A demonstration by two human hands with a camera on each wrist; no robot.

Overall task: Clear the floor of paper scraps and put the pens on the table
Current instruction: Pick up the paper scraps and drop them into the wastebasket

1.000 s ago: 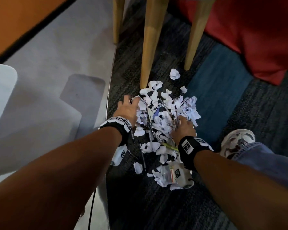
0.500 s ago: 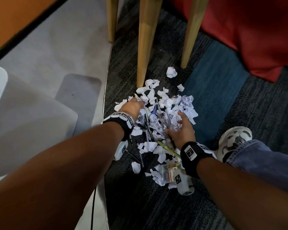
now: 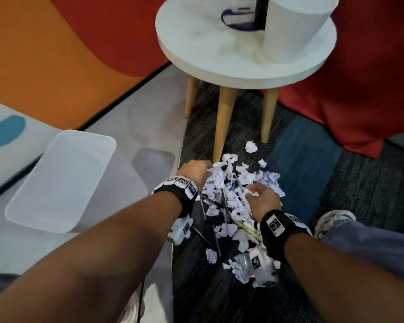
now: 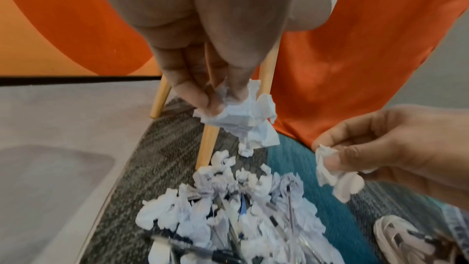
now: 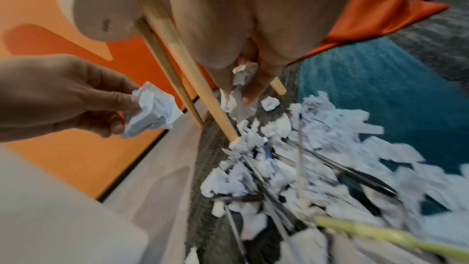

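A heap of white paper scraps [image 3: 240, 190] mixed with several dark pens [image 3: 223, 201] and a yellow pen [image 3: 248, 229] lies on the dark carpet below the round white table [image 3: 219, 54]. My left hand [image 3: 196, 170] is raised a little above the heap's left side and pinches a crumpled wad of scraps [image 4: 243, 119]. My right hand [image 3: 261, 199] hovers over the heap's middle and pinches a smaller wad [image 4: 335, 176], which also shows in the right wrist view [image 5: 238, 95]. The heap and the pens [image 5: 342, 170] stay on the floor beneath both hands.
A white plastic bin [image 3: 61, 180] stands open on the grey floor to the left. Three wooden table legs [image 3: 224, 122] rise just behind the heap. A white paper roll [image 3: 294, 26] stands on the table. My shoe [image 3: 334, 220] is at the right, red fabric [image 3: 359, 89] behind.
Both hands have closed on scraps and lifted off the heap. The head view has tilted up, bringing the tabletop and the bin into sight.
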